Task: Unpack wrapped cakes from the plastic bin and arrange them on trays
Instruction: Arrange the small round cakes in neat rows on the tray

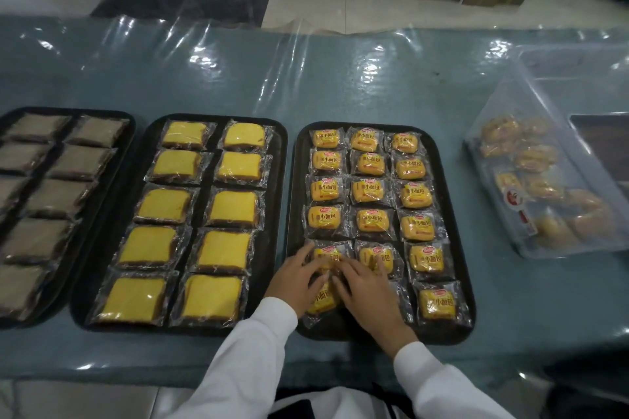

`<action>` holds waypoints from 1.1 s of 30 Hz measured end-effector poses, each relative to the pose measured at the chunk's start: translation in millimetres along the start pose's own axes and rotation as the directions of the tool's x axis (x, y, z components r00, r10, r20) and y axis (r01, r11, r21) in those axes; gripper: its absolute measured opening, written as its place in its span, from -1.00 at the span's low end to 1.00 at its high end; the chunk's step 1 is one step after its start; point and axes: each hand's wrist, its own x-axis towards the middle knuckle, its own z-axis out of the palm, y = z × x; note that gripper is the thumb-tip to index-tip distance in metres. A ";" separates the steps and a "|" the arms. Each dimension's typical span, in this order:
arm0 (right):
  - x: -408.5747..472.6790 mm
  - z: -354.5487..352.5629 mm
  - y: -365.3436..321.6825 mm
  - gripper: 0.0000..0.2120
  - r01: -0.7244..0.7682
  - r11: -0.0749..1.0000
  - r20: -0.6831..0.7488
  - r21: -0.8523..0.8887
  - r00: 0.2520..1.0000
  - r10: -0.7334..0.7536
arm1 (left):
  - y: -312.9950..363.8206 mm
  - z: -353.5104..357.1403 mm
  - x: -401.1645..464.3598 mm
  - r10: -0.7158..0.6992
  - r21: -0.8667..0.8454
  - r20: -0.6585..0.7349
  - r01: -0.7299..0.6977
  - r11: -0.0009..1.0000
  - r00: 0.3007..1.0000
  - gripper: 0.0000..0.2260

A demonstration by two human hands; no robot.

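Note:
Three black trays lie side by side on the table. The right tray [456, 201] holds rows of small yellow wrapped cakes [371, 192]. Both hands rest on its near left corner. My left hand [294, 279] lies with straight fingers on the wrapped cake in the near left corner [322, 299]. My right hand [369, 292] presses flat on the neighbouring packets, covering them. The clear plastic bin [544, 187] stands at the right with several wrapped cakes inside.
The middle tray [279, 180] carries two columns of yellow sliced cakes [235, 209]. The left tray [126, 133] carries brown wrapped cakes [80, 161]. A glossy plastic sheet covers the blue table [340, 78]. A dark board [602, 143] lies behind the bin.

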 end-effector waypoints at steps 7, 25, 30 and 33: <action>1.6 4.4 -4.6 -0.58 -0.010 0.999 0.118 -0.040 0.993 0.015 | -2.2 3.2 4.5 -0.023 0.046 0.062 0.020 0.999 0.998 -0.55; 65.2 -5.0 11.4 -0.33 -0.018 0.996 0.233 -0.083 0.972 0.037 | -8.7 -9.4 75.5 -0.006 0.318 0.130 -0.036 0.947 0.991 -0.07; 66.5 4.5 17.1 -0.35 0.015 0.989 0.280 -0.150 0.960 0.028 | -14.4 -3.5 79.9 0.005 0.322 0.141 -0.050 0.946 0.990 -0.03; 63.1 10.4 20.4 -0.35 0.039 0.984 0.304 -0.174 0.952 0.016 | -17.8 0.2 79.2 0.021 0.351 0.141 -0.070 0.934 0.990 -0.07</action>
